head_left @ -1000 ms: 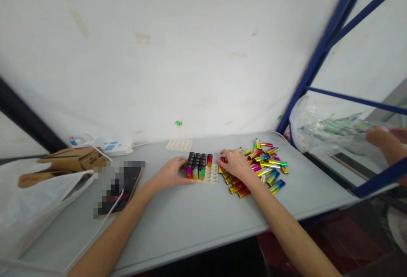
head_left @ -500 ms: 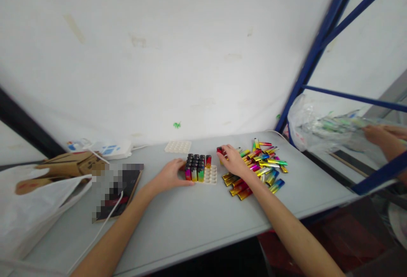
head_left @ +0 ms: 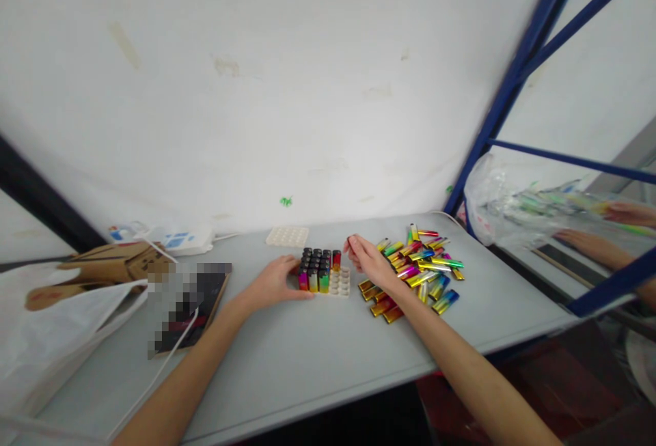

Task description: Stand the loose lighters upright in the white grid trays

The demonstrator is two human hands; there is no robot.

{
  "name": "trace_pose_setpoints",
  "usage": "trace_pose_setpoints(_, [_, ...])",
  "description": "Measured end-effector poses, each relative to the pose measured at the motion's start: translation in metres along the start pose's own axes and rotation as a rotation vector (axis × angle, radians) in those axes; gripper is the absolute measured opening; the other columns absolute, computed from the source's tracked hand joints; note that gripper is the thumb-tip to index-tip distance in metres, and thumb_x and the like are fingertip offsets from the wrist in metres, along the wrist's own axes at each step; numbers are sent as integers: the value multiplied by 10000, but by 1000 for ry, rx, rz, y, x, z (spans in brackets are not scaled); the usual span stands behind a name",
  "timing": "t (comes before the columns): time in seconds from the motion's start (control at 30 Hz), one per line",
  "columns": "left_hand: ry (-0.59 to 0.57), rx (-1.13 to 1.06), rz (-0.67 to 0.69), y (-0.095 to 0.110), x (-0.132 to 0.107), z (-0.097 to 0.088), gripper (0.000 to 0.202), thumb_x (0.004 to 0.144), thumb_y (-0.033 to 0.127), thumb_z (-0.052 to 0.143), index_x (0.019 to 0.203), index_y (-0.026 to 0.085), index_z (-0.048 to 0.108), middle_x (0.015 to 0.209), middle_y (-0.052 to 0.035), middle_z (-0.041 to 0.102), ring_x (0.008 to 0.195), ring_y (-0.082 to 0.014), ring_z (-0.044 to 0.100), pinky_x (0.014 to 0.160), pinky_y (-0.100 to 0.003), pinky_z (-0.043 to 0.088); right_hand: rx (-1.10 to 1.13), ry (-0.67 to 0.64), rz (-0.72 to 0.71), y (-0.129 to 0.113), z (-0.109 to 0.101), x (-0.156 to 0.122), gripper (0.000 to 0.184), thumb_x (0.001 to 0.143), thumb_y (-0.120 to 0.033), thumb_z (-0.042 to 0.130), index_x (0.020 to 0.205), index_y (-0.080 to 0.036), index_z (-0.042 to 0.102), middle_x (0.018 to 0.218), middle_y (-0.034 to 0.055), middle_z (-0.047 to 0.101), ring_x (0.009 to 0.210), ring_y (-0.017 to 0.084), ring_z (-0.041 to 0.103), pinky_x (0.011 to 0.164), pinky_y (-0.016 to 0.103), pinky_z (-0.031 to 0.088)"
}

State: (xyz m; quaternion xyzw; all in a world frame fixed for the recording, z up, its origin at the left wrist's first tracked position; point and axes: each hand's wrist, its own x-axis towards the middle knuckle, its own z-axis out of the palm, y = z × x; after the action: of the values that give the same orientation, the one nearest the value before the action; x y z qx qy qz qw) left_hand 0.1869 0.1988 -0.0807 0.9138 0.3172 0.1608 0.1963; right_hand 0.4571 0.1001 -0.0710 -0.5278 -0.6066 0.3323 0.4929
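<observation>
Several lighters (head_left: 314, 272) with black tops and shiny coloured bodies stand upright, packed in the left part of a pale tray (head_left: 339, 290) with round-edged slots. A red and yellow lighter (head_left: 336, 261) stands in the far slot of the column beside them. My left hand (head_left: 279, 279) grips the tray's left side, thumb along the front, fingers behind. Just right of the tray, my right hand (head_left: 366, 258) is raised with its fingers curled together; whatever they hold is hidden. Beside and beyond that hand lies a loose pile of metallic lighters (head_left: 420, 265).
Behind stands another pale slotted tray (head_left: 287, 236). To the left are a dark box with a cable (head_left: 197, 309), cardboard (head_left: 117, 263), a white bag (head_left: 66, 337) and a power strip (head_left: 187, 241). At right, another person's hands hold a clear bag (head_left: 543, 203) beyond a blue frame (head_left: 505, 91).
My right hand has turned and its fingers have curled inward; the red lighter seen at its fingertips no longer shows. My left hand stays put. The other person's hands have shifted at the bag.
</observation>
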Motion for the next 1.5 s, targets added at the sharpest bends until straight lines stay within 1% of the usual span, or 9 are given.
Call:
trace_pose_setpoints(0.13, [15, 5, 3, 0, 0, 1, 640, 654, 742, 865, 989, 205, 769, 1080, -105, 771, 1019, -352, 694, 934, -429, 560, 13, 88, 119, 2, 0, 3, 668, 984, -803, 321, 597, -262, 380, 536, -49, 320, 502, 126, 320, 499, 281, 275])
trace_pose_setpoints(0.37, [24, 7, 8, -1, 0, 1, 648, 646, 738, 869, 1000, 204, 768, 1080, -95, 775, 1021, -353, 703, 929, -419, 567, -70, 133, 193, 5, -1, 5, 502, 998, -518, 314, 564, -272, 374, 474, -30, 363, 485, 150, 362, 515, 290, 303])
trace_pose_setpoints(0.53, [19, 4, 2, 0, 0, 0, 659, 654, 731, 866, 1025, 194, 775, 1086, -110, 776, 1027, -358, 707, 941, -424, 561, 3, 155, 127, 3, 0, 4, 653, 1017, -734, 272, 590, -261, 414, 514, -39, 339, 503, 144, 360, 516, 285, 302])
trace_pose_setpoints(0.67, [11, -10, 3, 1, -1, -1, 666, 659, 729, 867, 1048, 197, 774, 1114, -108, 775, 1034, -353, 703, 951, -427, 553, 46, 155, 49, 2, -4, 3, 759, 1009, -835, 269, 840, -205, 657, 610, -50, 391, 546, 142, 406, 528, 270, 329])
trace_pose_setpoints(0.77, [11, -7, -4, 0, 0, 0, 671, 645, 741, 872, 1028, 200, 770, 1095, -103, 770, 1029, -358, 697, 941, -431, 553, 26, 134, -27, 3, -7, 1, 667, 1041, -777, 347, 1075, -203, 686, 676, -52, 467, 579, 141, 480, 571, 269, 410])
trace_pose_setpoints(0.87, [6, -10, -12, 0, 0, 0, 669, 641, 735, 874, 1017, 192, 769, 1081, -107, 762, 1017, -360, 696, 932, -435, 553, -28, 143, -85, 3, -9, 0, 517, 1041, -698, 485, 1052, -210, 656, 758, -26, 572, 619, 143, 558, 619, 279, 492])
trace_pose_setpoints(1.0, [-1, -5, -15, 2, 0, 0, 666, 643, 735, 869, 1003, 183, 770, 1061, -110, 758, 1010, -363, 694, 933, -436, 550, -192, 212, -261, 1, -11, -1, 406, 1001, -609, 626, 981, -208, 689, 967, 58, 675, 879, 191, 662, 797, 315, 571])
trace_pose_setpoints(1.23, [-8, -13, -11, 3, -1, 0, 645, 666, 686, 873, 1054, 182, 772, 1090, -105, 759, 1023, -349, 689, 955, -430, 540, -350, 76, -295, 1, -8, -7, 333, 1020, -528, 668, 997, -202, 730, 738, 4, 739, 635, 157, 659, 665, 267, 516])
trace_pose_setpoints(1.5, [-13, 4, -18, 4, 0, 0, 631, 668, 681, 879, 1028, 174, 773, 1114, -122, 763, 1034, -347, 683, 961, -428, 544, -613, -21, -291, 6, -14, -6, 311, 1022, -516, 707, 958, -213, 729, 734, 5, 732, 632, 156, 637, 635, 247, 424])
